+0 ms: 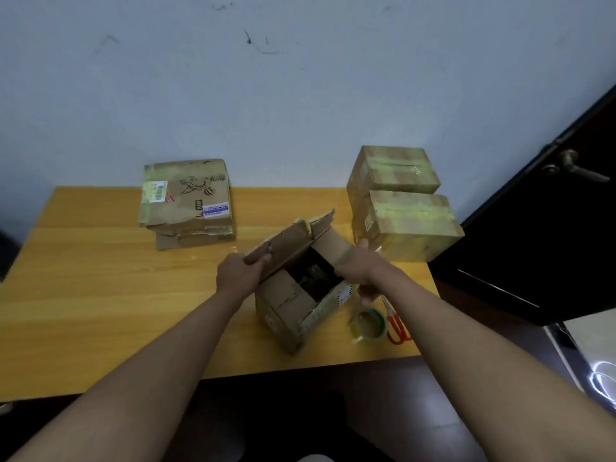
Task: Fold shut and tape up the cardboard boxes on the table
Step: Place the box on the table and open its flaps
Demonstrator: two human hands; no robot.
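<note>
An open cardboard box (286,311) stands near the front middle of the wooden table (100,278), its dark inside showing. My left hand (238,273) grips the edge of its long left flap (283,243), which stands up. My right hand (361,266) holds the right flap (336,243), thumb and fingers around its edge. A roll of clear tape (370,325) lies just right of the box. Red-handled scissors (395,323) lie beside the roll.
Two taped boxes (405,225) sit together at the table's back right. A flat stack of boxes with printed labels (186,198) lies at the back left against the white wall. A dark door with a handle (580,171) stands to the right of the table.
</note>
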